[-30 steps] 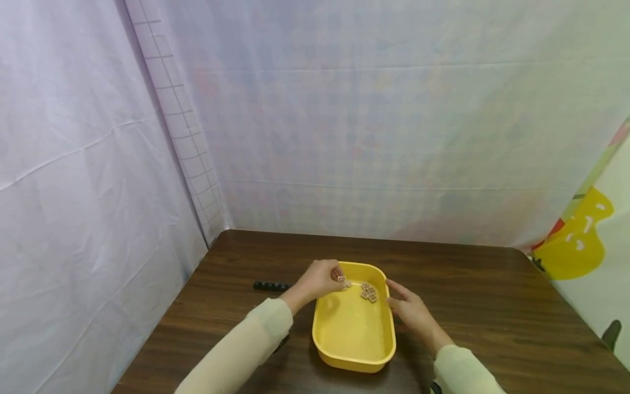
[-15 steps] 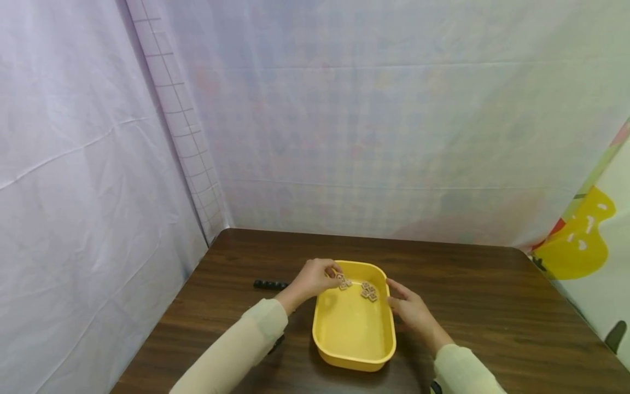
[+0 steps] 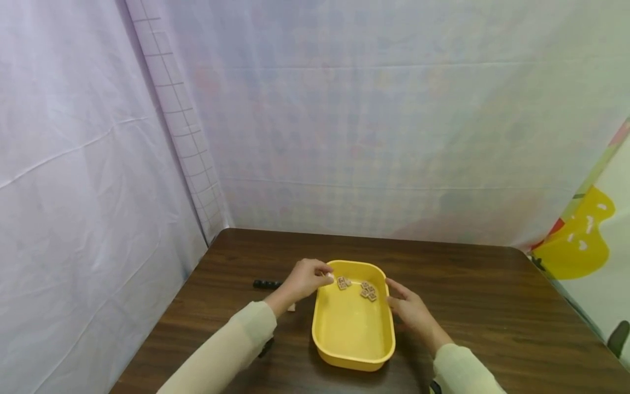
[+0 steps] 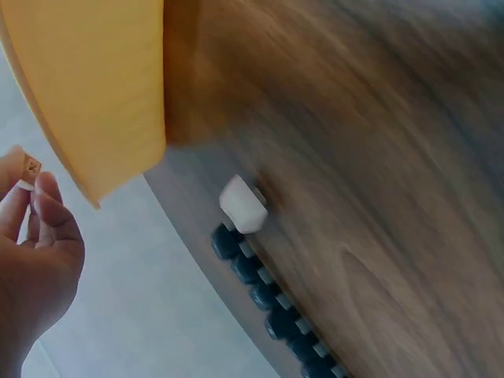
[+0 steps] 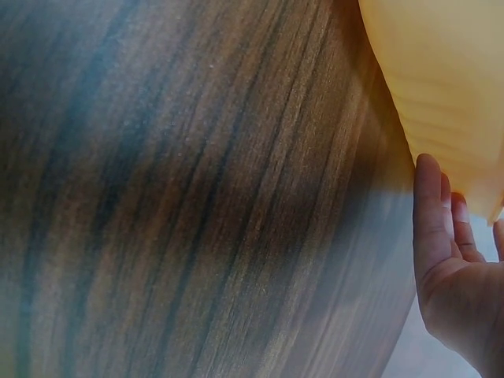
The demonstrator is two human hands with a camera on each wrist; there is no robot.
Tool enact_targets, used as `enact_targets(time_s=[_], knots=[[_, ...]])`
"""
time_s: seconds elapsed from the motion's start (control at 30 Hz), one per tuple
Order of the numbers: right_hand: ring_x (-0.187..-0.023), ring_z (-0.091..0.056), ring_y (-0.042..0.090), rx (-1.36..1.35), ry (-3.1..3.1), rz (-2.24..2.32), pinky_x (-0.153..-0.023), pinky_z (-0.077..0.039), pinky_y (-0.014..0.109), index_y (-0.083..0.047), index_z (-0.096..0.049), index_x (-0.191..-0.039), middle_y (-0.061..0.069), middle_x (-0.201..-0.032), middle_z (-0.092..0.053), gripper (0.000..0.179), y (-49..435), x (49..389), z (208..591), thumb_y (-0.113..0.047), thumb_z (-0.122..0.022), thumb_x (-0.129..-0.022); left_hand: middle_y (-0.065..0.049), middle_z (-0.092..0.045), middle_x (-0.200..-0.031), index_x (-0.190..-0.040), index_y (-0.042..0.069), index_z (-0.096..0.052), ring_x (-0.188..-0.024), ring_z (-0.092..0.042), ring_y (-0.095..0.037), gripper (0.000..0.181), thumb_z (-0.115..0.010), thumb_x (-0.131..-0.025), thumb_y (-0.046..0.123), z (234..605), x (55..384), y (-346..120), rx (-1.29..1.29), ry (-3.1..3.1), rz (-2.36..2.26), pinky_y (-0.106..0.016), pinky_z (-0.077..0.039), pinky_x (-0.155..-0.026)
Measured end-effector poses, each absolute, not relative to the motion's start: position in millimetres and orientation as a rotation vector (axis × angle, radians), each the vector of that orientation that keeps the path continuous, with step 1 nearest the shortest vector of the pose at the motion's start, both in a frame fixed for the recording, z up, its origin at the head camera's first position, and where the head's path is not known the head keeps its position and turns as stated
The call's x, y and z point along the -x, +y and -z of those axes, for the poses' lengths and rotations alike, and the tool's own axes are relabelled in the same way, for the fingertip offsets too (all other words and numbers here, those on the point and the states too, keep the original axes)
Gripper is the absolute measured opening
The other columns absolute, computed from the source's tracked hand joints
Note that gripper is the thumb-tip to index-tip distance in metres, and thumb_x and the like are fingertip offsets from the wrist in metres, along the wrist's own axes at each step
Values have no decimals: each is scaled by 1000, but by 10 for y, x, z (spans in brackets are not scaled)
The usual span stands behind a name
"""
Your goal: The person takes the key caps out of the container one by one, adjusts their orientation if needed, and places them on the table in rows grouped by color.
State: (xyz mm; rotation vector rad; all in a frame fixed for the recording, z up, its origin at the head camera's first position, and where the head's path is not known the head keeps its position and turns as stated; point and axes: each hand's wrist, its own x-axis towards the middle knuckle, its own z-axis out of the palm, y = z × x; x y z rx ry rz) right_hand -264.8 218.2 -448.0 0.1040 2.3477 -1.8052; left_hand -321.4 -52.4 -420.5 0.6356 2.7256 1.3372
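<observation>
My left hand (image 3: pixel 306 280) is over the left rim of a yellow tray (image 3: pixel 353 334). In the left wrist view its thumb and fingers pinch a small wooden block (image 4: pixel 31 167) with a dark carved mark. Inside the tray, toward the far end, lie two clusters of small marked wooden blocks: one at the left (image 3: pixel 343 282), the other at the right (image 3: pixel 368 291). My right hand (image 3: pixel 412 312) is at the tray's right side. The right wrist view shows its nearly straight fingers (image 5: pixel 429 209) against the outer wall.
A row of black knobby pieces (image 3: pixel 266 284) lies on the dark wood table (image 3: pixel 472 295), left of the tray. Close to its end is a pale block (image 4: pixel 243 206). A dark object (image 3: pixel 266 347) shows beside the left sleeve. White curtains (image 3: pixel 374 137) hang behind.
My left hand has moved left from over the left block cluster to the tray's rim, uncovering more of those blocks. The right hand and tray have stayed nearly still.
</observation>
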Motion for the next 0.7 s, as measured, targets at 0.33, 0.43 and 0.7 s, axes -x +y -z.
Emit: enact_targets(time_s=[0.33,0.43,0.7], knots=[[-112,-60,46,-112,2349,1811,-73,-58,51,-4,-32,-154,35,-132,-50,54,2180,2645,4476,-9,-47,-102,0,-65,-93,-118,2,-70,-83,-59,-14,30,-73,-91,15,4259,3187,-838,-621,2750,-1424,-30,-52,-72],[-112,-60,46,-112,2342,1821,-73,-58,51,-4,-32,-154,36,-134,-48,54,2178,2647,4479,-9,-48,-102,0,-66,-90,-113,4,-73,-81,-60,-14,26,-75,-89,14,4256,3157,-937,-583,2759,-1427,-31,-53,-70],[-108,-63,43,-119,2337,1837,-72,-58,51,-4,-32,-153,35,-130,-52,54,2170,2641,4476,-9,-48,-102,2,-67,-82,-103,4,-74,-74,-60,-11,20,-78,-84,9,4335,3095,-1222,-504,2789,-1431,-30,-51,-66]])
